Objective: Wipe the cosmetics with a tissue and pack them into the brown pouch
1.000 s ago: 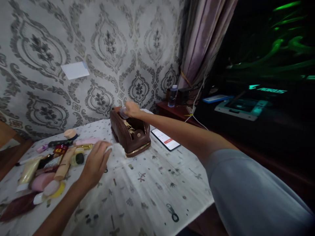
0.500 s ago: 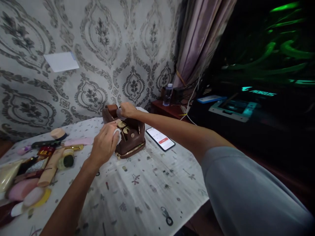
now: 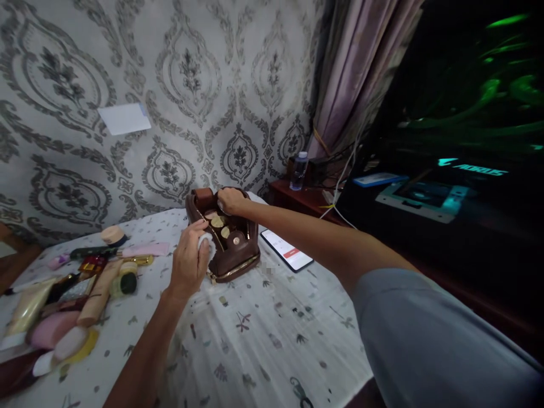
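Note:
A brown leather bag [image 3: 238, 259] stands unzipped on the patterned cloth [image 3: 272, 328], with round gold-coloured items [image 3: 217, 221] inside it. My left hand [image 3: 190, 258] is at the bag's left side, its fingertips by the open edge, and it holds a white wad [image 3: 207, 243] between thumb and palm. At the back of the opening my right hand [image 3: 232, 201] reaches in with its fingers closed on something pale, mostly hidden, that I cannot make out.
Cosmetic tubes and jars [image 3: 102, 289] lie in a group at the left. A phone [image 3: 287, 250] rests right of the bag. Behind it a water bottle [image 3: 299, 171] stands on a red surface [image 3: 280, 190], beside cables and a dark computer case [image 3: 467, 221].
The view has shifted, so the scene sits further right and slightly lower. My right hand has gone lower into the bag's opening. My left hand still holds the white wad.

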Available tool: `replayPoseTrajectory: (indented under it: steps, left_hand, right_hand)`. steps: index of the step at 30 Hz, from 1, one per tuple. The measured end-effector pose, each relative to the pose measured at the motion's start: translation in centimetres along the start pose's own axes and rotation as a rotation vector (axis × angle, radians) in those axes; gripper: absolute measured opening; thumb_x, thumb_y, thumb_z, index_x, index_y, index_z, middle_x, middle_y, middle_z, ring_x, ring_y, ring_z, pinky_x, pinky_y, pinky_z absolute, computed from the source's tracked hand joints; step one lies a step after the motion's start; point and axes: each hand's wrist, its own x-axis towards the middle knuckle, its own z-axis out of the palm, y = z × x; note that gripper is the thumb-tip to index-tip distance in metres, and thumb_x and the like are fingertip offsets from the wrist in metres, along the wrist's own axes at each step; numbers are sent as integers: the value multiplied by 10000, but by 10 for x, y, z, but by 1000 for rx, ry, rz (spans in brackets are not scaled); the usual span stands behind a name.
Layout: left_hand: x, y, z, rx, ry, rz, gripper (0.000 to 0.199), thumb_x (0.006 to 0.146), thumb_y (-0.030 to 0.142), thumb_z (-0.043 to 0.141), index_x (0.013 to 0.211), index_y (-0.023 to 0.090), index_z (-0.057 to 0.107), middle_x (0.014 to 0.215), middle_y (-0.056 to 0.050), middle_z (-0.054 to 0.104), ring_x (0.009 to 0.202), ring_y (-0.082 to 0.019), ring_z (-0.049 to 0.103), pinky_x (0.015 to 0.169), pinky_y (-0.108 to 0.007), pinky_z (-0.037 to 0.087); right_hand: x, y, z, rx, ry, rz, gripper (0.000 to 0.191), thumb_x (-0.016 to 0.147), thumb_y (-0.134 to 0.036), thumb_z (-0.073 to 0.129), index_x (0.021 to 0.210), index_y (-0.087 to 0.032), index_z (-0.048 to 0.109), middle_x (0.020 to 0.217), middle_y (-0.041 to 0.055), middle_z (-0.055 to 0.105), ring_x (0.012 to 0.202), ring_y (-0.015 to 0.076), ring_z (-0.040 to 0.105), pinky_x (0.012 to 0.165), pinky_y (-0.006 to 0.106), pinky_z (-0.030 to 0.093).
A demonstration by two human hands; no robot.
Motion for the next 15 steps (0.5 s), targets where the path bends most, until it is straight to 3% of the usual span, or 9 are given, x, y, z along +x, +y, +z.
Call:
replayPoseTrajectory:
  steps: [4, 10, 15]
  left_hand:
    - [-2, -2, 1, -7, 17, 5, 147, 1005, 219, 391, 1074, 182, 516, 1220, -130, 627, 1245, -228, 556, 1048, -438, 469]
    - [-2, -2, 2, -13, 18, 2, 156, 1007, 243, 389, 1083, 189, 515, 1230, -126, 628, 1255, -233, 554, 1046, -443, 473]
    - [-1, 1, 2, -15, 18, -9, 154, 1009, 245, 382, 1074, 193, 512, 1238, -123, 626, 1263, -231, 551, 1051, -448, 471]
  right_hand:
    - [3, 2, 2, -11, 33, -12, 391, 910, -193, 574, 1288, -99, 602, 1218, 228, 675, 1166, 319, 644, 953, 364, 514]
    - [4, -1, -1, 3, 6, 6, 294, 893, -176, 617, 1169, -100, 686, 1192, 220, 688, 1151, 306, 653, 941, 345, 521]
    - [10, -4, 3, 24, -46, 44, 337, 916, -313, 655, 1174, -97, 643, 1212, 154, 657, 1111, 252, 642, 953, 424, 529]
